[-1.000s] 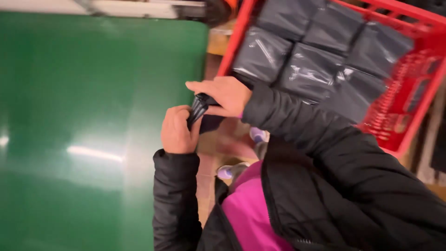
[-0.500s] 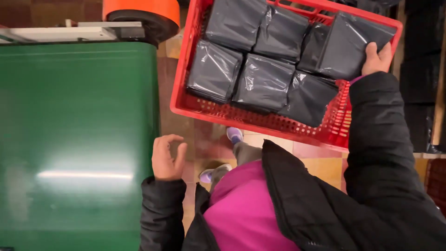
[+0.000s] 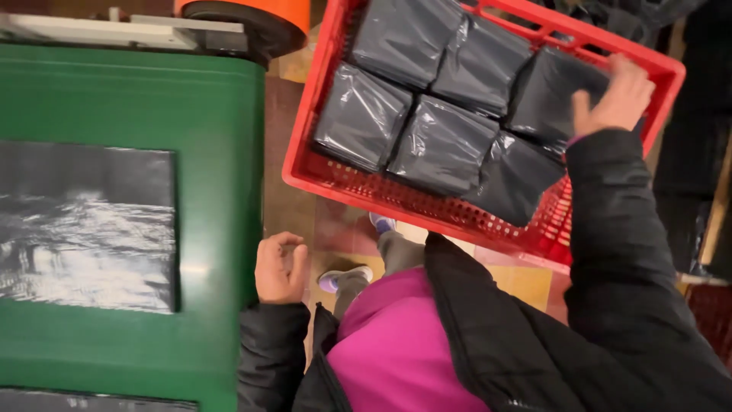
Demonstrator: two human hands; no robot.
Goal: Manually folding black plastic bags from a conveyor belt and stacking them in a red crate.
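Observation:
My right hand (image 3: 614, 95) reaches far into a red plastic crate (image 3: 427, 210) and closes over the far edge of a black plastic-wrapped package (image 3: 549, 91) at the crate's back right. Several more black wrapped packages (image 3: 442, 145) lie side by side in the crate. My left hand (image 3: 280, 268) hovers empty with loosely curled fingers beside the edge of a green belt (image 3: 213, 152). A flat black plastic bag (image 3: 84, 225) lies on that belt to the left. I wear a black jacket over a magenta top.
An orange and black roller (image 3: 244, 19) sits at the far end of the green belt. My shoes (image 3: 343, 276) stand on the brown floor between belt and crate. Dark shapes fill the right edge.
One second ago both hands held a small dark item together. My right hand then went out to the crate and moved along to the back right package; my left hand stayed by the belt, empty.

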